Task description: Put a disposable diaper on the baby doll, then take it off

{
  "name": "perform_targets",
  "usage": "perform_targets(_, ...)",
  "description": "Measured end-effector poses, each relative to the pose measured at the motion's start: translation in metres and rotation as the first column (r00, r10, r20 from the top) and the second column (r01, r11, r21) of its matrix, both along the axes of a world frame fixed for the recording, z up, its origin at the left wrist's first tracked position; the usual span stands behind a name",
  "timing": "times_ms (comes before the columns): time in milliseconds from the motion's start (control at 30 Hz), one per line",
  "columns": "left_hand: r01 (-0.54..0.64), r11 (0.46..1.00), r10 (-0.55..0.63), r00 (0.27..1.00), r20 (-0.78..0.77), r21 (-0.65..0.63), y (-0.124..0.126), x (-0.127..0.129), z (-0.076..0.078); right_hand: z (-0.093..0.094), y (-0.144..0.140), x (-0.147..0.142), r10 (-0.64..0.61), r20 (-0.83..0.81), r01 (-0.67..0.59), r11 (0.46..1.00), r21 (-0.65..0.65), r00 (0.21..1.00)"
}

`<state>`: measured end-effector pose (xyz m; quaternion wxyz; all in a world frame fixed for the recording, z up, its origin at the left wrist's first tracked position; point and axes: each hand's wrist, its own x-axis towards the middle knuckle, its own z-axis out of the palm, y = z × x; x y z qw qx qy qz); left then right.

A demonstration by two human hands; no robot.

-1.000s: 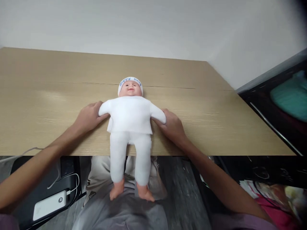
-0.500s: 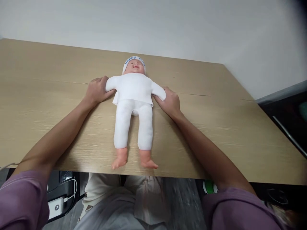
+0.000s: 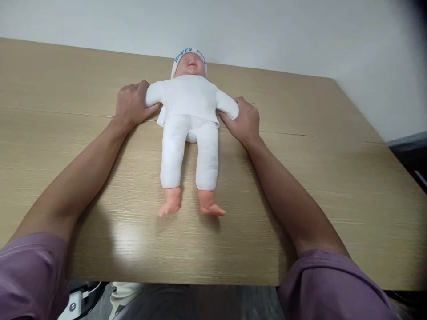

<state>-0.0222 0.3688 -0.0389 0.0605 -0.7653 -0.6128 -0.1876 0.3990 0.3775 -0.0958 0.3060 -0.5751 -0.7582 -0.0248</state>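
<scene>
1. We are seeing the baby doll (image 3: 188,129) lying farther onto the wooden table (image 3: 333,186) than a second ago: its bare feet, which were hanging off the near edge, are now resting on the tabletop, and its head is sitting close to the white wall (image 3: 267,31).
2. We are holding the doll face up and lengthwise, head away from us, legs pointing toward us.
3. Our left hand (image 3: 131,106) is closing its fingers around the doll's sleeve end on that side, knuckles up, pressing it to the table.
4. Our right hand (image 3: 245,121) is gripping the other sleeve end the same way, thumb lying against the white cloth.
5. The doll is wearing a white suit and a white cap with blue lettering.
6. Our purple sleeves (image 3: 333,289) are showing at the bottom corners, and a white device (image 3: 71,306) with a cable is peeking out below the table edge at lower left.
</scene>
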Motion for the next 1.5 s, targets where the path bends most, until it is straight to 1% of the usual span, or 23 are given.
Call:
perform_targets(133,0.010,1.000,-0.010,1.000,0.001,0.012,0.004,0.001,0.000,0.000,0.004,0.002,0.004,0.018,-0.003,1.000,-0.011,1.000)
perform_targets(200,0.017,1.000,-0.017,1.000,0.000,0.011,-0.001,0.000,0.001,0.001,-0.001,0.003,0.006,0.028,-0.006,1.000,-0.004,1.000)
perform_targets(267,0.011,1.000,-0.011,1.000,-0.004,0.002,-0.011,-0.004,0.002,0.002,-0.009,0.006,0.028,0.034,-0.029,1.000,0.007,0.999)
perform_targets(333,0.014,1.000,-0.014,1.000,-0.013,-0.005,-0.025,-0.013,0.003,0.003,-0.018,0.012,0.072,0.033,-0.073,0.997,0.018,0.997)
perform_targets(400,0.031,1.000,-0.031,0.999,-0.018,0.004,-0.039,-0.027,0.004,0.003,-0.027,0.020,0.114,0.029,-0.114,0.993,0.020,0.993)
perform_targets(500,0.067,0.998,-0.067,0.998,0.020,0.014,-0.051,-0.050,0.003,0.001,-0.032,0.029,0.117,0.013,-0.117,0.993,0.001,0.993)
perform_targets(600,0.090,0.996,-0.089,0.992,0.090,-0.001,-0.050,-0.062,0.001,-0.001,-0.029,0.033,0.087,-0.013,-0.087,0.996,-0.014,0.996)
perform_targets(700,0.096,0.995,-0.095,0.989,0.110,-0.006,-0.047,-0.063,0.002,-0.004,-0.023,0.033,0.079,-0.030,-0.080,0.997,-0.024,0.996)
perform_targets(767,0.119,0.993,-0.118,0.987,0.113,-0.001,-0.047,-0.062,0.003,-0.007,-0.020,0.034,0.084,-0.032,-0.084,0.996,-0.024,0.996)
perform_targets(867,0.160,0.987,-0.159,0.977,0.146,0.001,-0.047,-0.064,0.003,-0.014,-0.016,0.037,0.098,-0.035,-0.099,0.995,-0.013,0.995)
perform_targets(967,0.147,0.989,-0.143,0.962,0.231,0.001,-0.044,-0.069,-0.002,-0.020,-0.011,0.041,0.132,-0.056,-0.133,0.991,-0.026,0.990)
perform_targets(1033,0.139,0.990,-0.131,0.956,0.261,-0.015,-0.044,-0.070,-0.005,-0.023,-0.010,0.044,0.169,-0.074,-0.173,0.984,-0.051,0.983)
perform_targets(1100,0.100,0.995,-0.096,0.959,0.265,-0.002,-0.049,-0.067,-0.009,-0.024,-0.013,0.047,0.203,-0.072,-0.207,0.977,-0.053,0.976)
perform_targets(1167,0.011,0.998,-0.028,0.958,0.285,0.064,-0.061,-0.060,-0.013,-0.024,-0.021,0.048,0.207,-0.049,-0.209,0.977,-0.033,0.977)
perform_targets(1233,-0.083,0.984,0.023,0.939,0.343,0.160,-0.079,-0.050,-0.016,-0.024,-0.034,0.047,0.161,-0.025,-0.161,0.987,-0.016,0.987)
perform_targets(1267,-0.112,0.971,0.025,0.925,0.380,0.210,-0.088,-0.044,-0.017,-0.024,-0.042,0.045,0.122,-0.019,-0.123,0.992,-0.012,0.992)
perform_targets(1333,-0.128,0.947,-0.017,0.897,0.442,0.295,-0.107,-0.028,-0.016,-0.021,-0.060,0.036,0.038,-0.025,-0.038,0.999,-0.006,0.999)
perform_targets(1400,-0.112,0.922,-0.081,0.880,0.467,0.372,-0.127,-0.007,-0.009,-0.013,-0.085,0.020,-0.034,-0.056,0.034,0.999,0.001,0.998)
perform_targets(1467,-0.083,0.891,-0.157,0.867,0.472,0.447,-0.155,0.018,0.003,0.003,-0.122,-0.003,-0.055,-0.113,0.058,0.998,0.029,0.992)
perform_targets(1500,-0.071,0.873,-0.195,0.856,0.479,0.482,-0.175,0.031,0.009,0.013,-0.147,-0.015,-0.038,-0.148,0.047,0.997,0.059,0.988)
